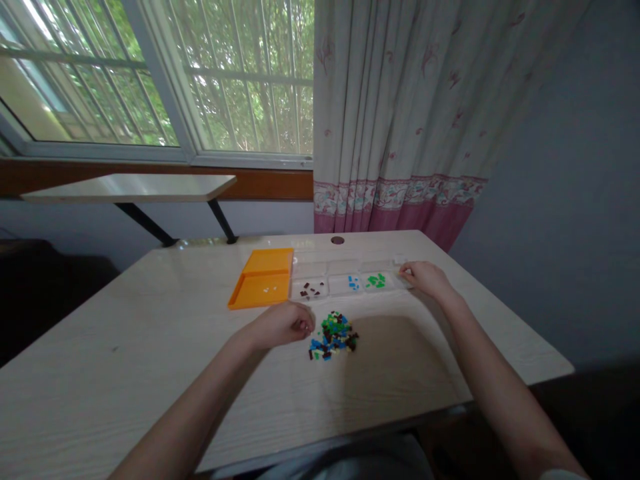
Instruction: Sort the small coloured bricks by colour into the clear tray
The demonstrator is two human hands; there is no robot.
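Note:
Beside the left edge of a mixed pile of small building bricks [334,335], my left hand [293,323] has its fingers curled together; anything inside them is hidden. My right hand [426,278] is at the right end of a row of clear plastic boxes [337,285], fingertips pinched over the last one. What it pinches, if anything, is too small to tell. The row holds brown bricks [312,290] on the left, a few blue bricks [353,283] in the middle and green bricks [375,281] to their right. The pile mixes green, blue, dark brown and pale pieces.
An open orange case [271,261] lies left of the clear boxes, with a few small white pieces [270,289] in its near half. A raised shelf [150,188] stands at the table's back left. A round cable hole [337,241] sits near the back edge, before the curtain [390,133].

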